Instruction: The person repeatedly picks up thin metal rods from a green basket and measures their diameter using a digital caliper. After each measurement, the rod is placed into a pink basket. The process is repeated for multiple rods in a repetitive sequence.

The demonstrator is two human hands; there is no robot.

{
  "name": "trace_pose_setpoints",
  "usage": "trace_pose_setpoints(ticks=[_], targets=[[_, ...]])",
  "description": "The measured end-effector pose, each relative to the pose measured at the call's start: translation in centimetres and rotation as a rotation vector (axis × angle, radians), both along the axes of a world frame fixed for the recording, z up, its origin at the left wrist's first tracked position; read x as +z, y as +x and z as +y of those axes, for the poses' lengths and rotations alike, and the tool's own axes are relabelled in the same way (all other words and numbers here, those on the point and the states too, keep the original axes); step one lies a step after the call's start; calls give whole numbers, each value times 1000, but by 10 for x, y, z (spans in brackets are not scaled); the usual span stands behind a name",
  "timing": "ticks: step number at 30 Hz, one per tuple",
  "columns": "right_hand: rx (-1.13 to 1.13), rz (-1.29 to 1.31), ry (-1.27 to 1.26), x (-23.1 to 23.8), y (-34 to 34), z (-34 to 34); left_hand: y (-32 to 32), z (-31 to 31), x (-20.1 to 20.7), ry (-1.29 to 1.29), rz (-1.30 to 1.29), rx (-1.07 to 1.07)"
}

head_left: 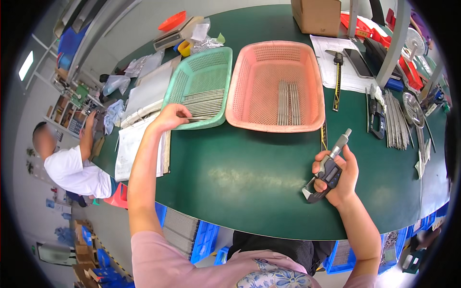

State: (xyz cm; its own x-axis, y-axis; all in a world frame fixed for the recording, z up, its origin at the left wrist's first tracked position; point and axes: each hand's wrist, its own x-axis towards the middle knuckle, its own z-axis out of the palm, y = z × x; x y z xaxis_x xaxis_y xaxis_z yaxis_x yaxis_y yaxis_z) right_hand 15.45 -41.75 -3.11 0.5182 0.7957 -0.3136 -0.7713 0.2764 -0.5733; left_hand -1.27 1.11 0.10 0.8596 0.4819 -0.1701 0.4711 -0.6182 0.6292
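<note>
Rods, thin and of grey metal [204,103], lie side by side in the mint-green perforated plastic basket [201,81], and the left hand [169,117] reaches over the basket's near rim with thumb and fingertips pinched together on the end of one slender grey metal rod [196,118]. That rod juts away from the pinch toward the heap, roughly level. It looks stiff, light and smooth, so it is likely to slip or roll between bare fingertips; held by its very end it would droop or swing, and a pinch nearer its middle would probably steady it better. Being so thin, it may bend if levered against the basket rim just under the grip.

The right hand [336,175] is closed around the frame of a grey-and-black digital micrometer [329,168], holding it clear above the dark green tabletop [240,177]. The spindle end points up and away from the palm, the curved anvil end sits below the fingers toward the wrist. The tool looks dense and rigid for its size, with a fine-tuned thimble best left untouched by a hard squeeze; the frame is the sound place to hold.

Beyond the micrometer sits a salmon-pink perforated plastic basket [276,62] holding a smaller row of rods.
</note>
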Motion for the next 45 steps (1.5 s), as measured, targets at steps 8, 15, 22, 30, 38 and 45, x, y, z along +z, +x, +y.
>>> trace_pose_setpoints(ticks=[8, 15, 22, 30, 38, 45], targets=[[37, -16, -34, 0, 2, -2, 28, 1, 3, 213, 317, -176], [41, -65, -31, 0, -1, 0, 32, -5, 25, 51, 190, -104], [28, -6, -20, -5, 2, -4, 124, -98, 39, 87, -46, -178], [45, 5, 12, -14, 6, -8, 211, -173, 0, -67, 414, -145], [42, 0, 3, -8, -1, -4, 204, -155, -7, -299, 426, 19], [18, 9, 24, -9, -2, -3, 175, -138, 6, -1038, 2, -14]])
